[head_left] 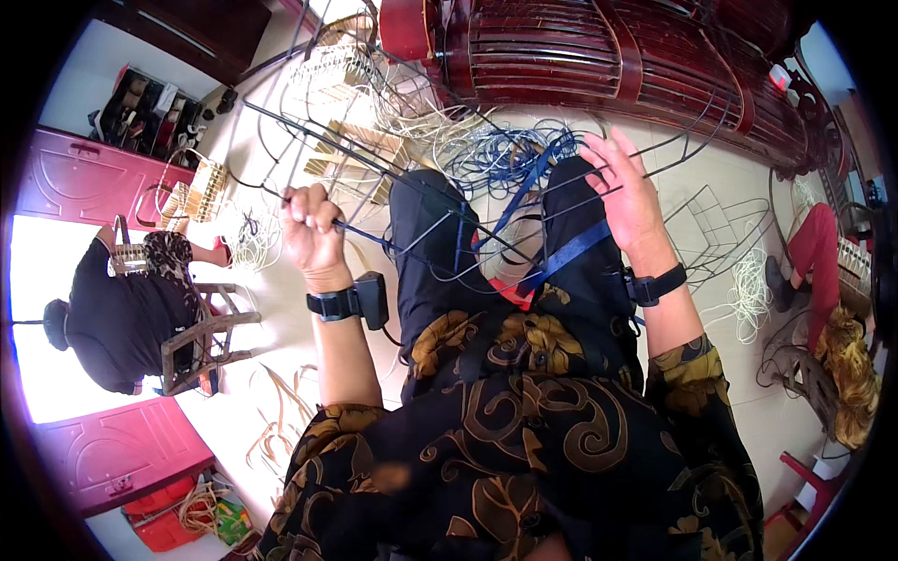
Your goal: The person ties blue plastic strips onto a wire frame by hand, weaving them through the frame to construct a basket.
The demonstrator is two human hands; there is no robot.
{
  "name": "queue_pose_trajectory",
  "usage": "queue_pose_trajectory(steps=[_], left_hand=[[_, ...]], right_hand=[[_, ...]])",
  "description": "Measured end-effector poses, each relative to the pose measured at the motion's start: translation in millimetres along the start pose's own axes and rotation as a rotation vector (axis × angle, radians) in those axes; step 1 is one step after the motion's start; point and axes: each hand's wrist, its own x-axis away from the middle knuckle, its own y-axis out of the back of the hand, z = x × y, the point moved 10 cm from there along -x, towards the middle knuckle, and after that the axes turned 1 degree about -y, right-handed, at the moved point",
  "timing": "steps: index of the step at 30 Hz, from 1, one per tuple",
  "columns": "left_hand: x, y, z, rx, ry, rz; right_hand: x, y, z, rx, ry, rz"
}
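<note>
Patterned black blouse [524,439] nearest, at 6 o'clock. Left hand [311,229], fingers clamped on a blue strand [374,237], pulls it taut. Right hand [629,192], fingers apart, steadies the dark wire frame [449,266] resting across the lap, centre. Blue cord coil [505,154] on floor, 12 o'clock.

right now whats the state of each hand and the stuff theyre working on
left hand: closed in a fist on a blue strip and wire
right hand: open, fingers spread, touching the wire frame
wire frame: bare, resting across the lap
blue strip: stretched across the lap
blue cord pile: loose, tangled on the floor
</note>
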Motion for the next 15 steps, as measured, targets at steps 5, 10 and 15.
queue_pose_trajectory(steps=[5, 10, 15], left_hand=[[18.9, 38.7, 10.2, 0.087, -0.018, 0.002], [35.7, 79.5, 11.6, -0.106, 0.01, -0.145], [44.4, 95.9, 24.4, -0.215, 0.024, -0.181]], right_hand=[[10.7, 4.9, 10.9, -0.127, 0.167, 0.105], [39.6, -5.5, 40.6, -0.02, 0.297, 0.028], [52.6, -6.0, 54.8, 0.131, 0.347, -0.064]])
